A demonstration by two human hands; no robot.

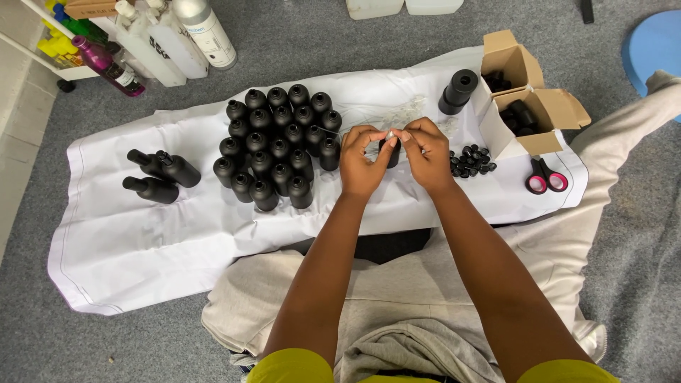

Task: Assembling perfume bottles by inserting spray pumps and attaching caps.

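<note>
Left hand [363, 164] and right hand [424, 152]: fingertips pinched together on a small clear piece | black bottle [389, 152] upright between them, just below | bottle cluster [278, 145] to the left.

A makeshift packing spot on a carpeted floor [319, 42], likely a home or small workroom. A white sheet [142, 241] spread over the carpet serves as the bench, with many matching black bottles [278, 145] at its centre, boxes [528, 92] at 2 o'clock, and a shelf of jugs [170, 35] at 11 o'clock.
</note>
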